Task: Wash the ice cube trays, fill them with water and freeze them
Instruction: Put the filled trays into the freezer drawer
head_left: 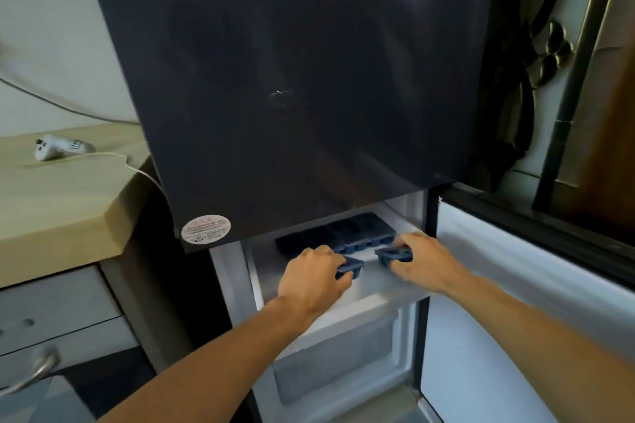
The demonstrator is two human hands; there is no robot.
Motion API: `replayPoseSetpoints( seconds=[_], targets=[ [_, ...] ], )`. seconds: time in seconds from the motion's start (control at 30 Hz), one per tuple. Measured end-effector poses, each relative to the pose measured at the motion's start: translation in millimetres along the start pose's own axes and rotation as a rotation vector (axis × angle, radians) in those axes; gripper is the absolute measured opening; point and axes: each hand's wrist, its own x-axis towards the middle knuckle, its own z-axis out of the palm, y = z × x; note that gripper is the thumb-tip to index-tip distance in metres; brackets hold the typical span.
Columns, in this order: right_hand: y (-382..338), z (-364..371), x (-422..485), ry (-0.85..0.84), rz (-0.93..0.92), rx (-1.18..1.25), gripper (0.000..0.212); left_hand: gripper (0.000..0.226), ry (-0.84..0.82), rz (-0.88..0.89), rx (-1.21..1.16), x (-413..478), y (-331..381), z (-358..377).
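Two dark blue ice cube trays show in the open freezer compartment. One tray lies flat at the back of the white freezer shelf. The nearer tray is held at both ends above the shelf's front. My left hand grips its left end with curled fingers. My right hand grips its right end. The middle of that tray is hard to make out against the pale shelf. No water is discernible in either tray.
The dark upper fridge door hangs shut above the compartment. The freezer door stands open to the right. A frosted drawer sits below the shelf. A wooden counter with a white controller is at left.
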Motion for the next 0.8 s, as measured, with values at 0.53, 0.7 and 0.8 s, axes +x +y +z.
replayPoseSetpoints(
  seconds=[0.53, 0.7, 0.8],
  targets=[
    [17, 12, 28, -0.15, -0.084, -0.321, 0.023, 0.061, -0.267, 0.087, 0.152, 53, 29, 45],
    [17, 11, 26, -0.146, -0.099, -0.319, 0.021, 0.051, -0.345, 0.014, -0.027, 59, 35, 45],
    [22, 9, 18, -0.109, -0.101, -0.27, 0.019, 0.045, -0.355, -0.026, -0.081, 63, 43, 46]
  ],
)
